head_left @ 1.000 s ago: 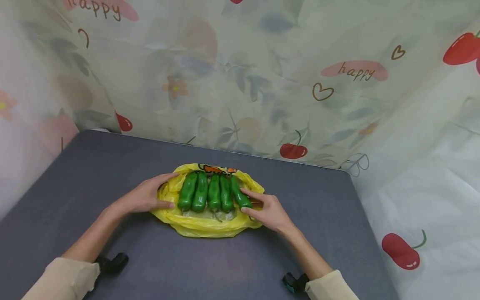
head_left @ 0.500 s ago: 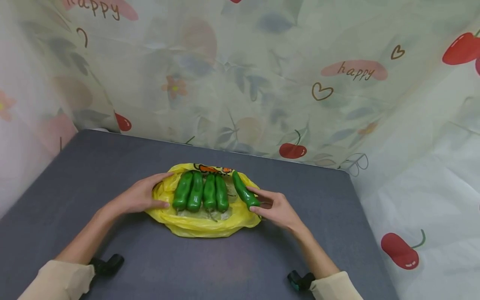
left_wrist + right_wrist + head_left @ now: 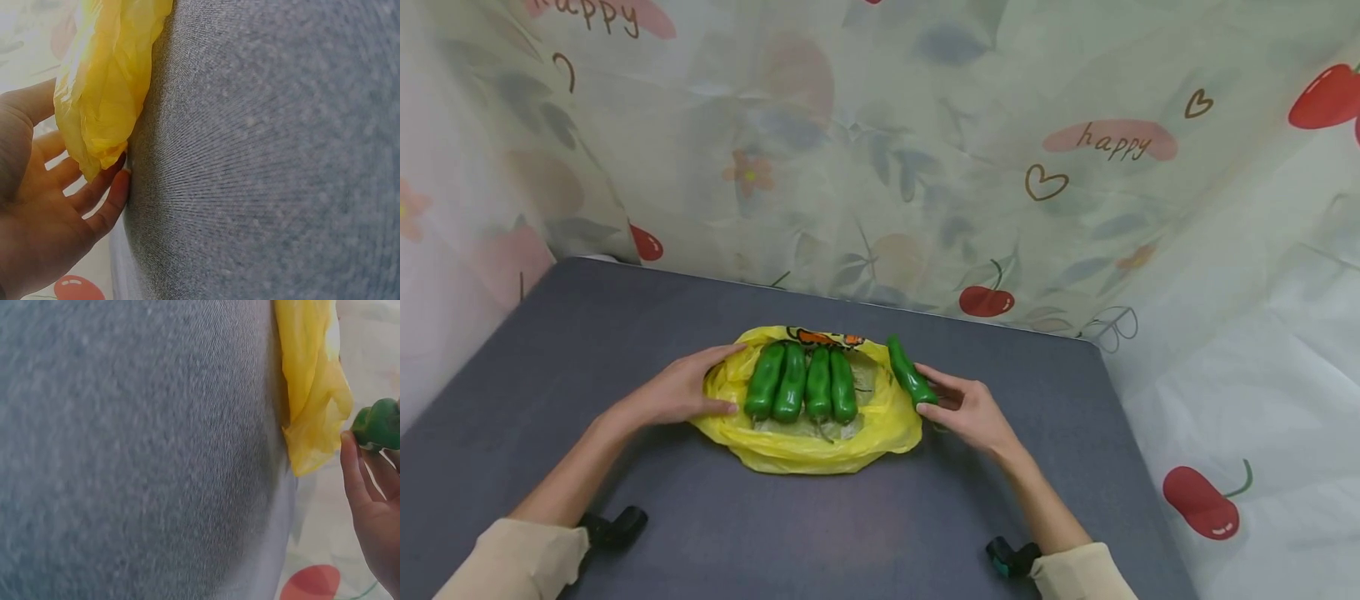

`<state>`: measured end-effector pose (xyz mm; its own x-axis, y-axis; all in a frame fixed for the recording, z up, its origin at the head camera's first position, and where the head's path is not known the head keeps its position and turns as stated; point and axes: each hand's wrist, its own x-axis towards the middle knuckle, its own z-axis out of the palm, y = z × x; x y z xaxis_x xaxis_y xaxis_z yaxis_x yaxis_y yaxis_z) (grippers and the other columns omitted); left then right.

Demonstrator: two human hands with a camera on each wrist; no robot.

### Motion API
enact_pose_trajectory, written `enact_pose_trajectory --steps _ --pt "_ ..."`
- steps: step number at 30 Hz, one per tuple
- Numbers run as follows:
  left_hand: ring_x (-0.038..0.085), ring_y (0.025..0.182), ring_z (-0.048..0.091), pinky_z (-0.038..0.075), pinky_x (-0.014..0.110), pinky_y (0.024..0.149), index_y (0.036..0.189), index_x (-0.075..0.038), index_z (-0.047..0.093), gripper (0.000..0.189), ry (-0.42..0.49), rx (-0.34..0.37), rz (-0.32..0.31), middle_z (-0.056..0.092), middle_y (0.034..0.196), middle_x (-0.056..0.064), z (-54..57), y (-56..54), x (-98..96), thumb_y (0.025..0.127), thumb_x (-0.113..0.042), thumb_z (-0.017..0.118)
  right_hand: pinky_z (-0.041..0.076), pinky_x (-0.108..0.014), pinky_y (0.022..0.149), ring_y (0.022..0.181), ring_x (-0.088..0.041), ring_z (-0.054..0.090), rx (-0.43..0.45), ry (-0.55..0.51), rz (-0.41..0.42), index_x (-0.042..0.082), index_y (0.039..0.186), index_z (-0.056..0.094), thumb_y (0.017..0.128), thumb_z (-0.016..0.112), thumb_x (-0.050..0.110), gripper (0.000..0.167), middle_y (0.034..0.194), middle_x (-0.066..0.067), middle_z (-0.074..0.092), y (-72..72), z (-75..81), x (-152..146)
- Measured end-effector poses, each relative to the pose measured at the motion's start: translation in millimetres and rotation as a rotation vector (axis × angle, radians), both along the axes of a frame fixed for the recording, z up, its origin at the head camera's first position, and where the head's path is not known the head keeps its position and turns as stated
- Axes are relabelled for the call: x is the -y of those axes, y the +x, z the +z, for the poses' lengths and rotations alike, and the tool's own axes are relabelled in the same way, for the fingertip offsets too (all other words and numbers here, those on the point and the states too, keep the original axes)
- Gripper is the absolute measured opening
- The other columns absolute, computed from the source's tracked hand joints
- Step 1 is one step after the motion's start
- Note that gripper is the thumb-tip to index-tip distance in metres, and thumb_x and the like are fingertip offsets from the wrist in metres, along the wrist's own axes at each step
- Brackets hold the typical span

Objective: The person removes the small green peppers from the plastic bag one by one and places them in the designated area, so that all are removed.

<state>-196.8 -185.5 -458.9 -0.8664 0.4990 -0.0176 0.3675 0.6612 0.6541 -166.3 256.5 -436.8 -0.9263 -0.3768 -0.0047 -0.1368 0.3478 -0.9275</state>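
The right grip [image 3: 968, 410] is carrying a pinched pepper [image 3: 910, 375] off the yellow bag [image 3: 891, 421], leaving four peppers [image 3: 791, 385] beside the wide left grip [image 3: 679, 390].

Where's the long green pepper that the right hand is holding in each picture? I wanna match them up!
Head: right of centre, the long green pepper is in the right hand, by the right side of the yellow plastic bag.
Left wrist: not in it.
Right wrist: at the right edge, a bit above the middle, partly cut off.
Shared landmark: the yellow plastic bag, in all three.
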Motion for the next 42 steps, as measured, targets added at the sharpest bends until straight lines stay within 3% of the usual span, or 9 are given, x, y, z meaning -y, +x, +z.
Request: enact_pose_trajectory --steps 5,11,22,32,42 --pt "0.047 0.136 0.037 0.03 0.063 0.107 0.152 -0.001 0.036 0.09 -0.001 0.008 -0.001 0.039 0.15 0.027 0.6 -0.1 -0.1 0.082 -0.036 0.082 0.056 -0.028 0.081 0.113 -0.029 0.065 -0.017 0.039 -0.029 0.015 0.144 0.054 0.09 0.076 0.018 0.059 0.138 -0.016 0.057 -2.3 0.8 -7" --pt "0.046 0.137 0.037 0.03 0.063 0.107 0.153 -0.001 0.036 0.091 0.001 0.013 -0.001 0.039 0.151 0.026 0.1 0.2 0.1 0.082 -0.037 0.081 0.056 -0.028 0.081 0.113 -0.032 0.065 -0.01 0.075 -0.087 0.014 0.145 0.053 0.089 0.076 0.017 0.06 0.136 -0.019 0.058 -2.5 3.0 -13" --pt "0.046 0.137 0.036 0.03 0.063 0.107 0.153 -0.003 0.035 0.091 -0.019 0.012 0.005 0.038 0.152 0.026 -3.0 -0.9 0.6 0.083 -0.038 0.081 0.057 -0.029 0.076 0.109 -0.03 0.067 -0.022 0.105 -0.171 0.016 0.144 0.055 0.087 0.079 0.022 0.062 0.128 -0.02 0.063 -12.5 -9.3 -27" --pt "0.047 0.137 0.036 0.029 0.063 0.108 0.153 -0.001 0.035 0.091 -0.013 0.019 0.006 0.038 0.151 0.027 -0.4 0.9 -0.3 0.083 -0.037 0.081 0.057 -0.03 0.077 0.112 -0.028 0.066 -0.061 0.163 -0.243 0.016 0.143 0.056 0.087 0.079 0.022 0.061 0.134 -0.018 0.06 -26.1 -15.7 -34" --pt "0.046 0.138 0.035 0.028 0.063 0.109 0.154 -0.003 0.034 0.092 -0.008 0.022 0.009 0.037 0.152 0.027 -2.1 1.3 0.3 0.083 -0.038 0.081 0.055 -0.04 0.082 0.11 -0.03 0.064 -0.105 0.275 -0.305 0.017 0.144 0.055 0.086 0.079 0.024 0.063 0.137 -0.011 0.058 -43.1 -20.3 -36"
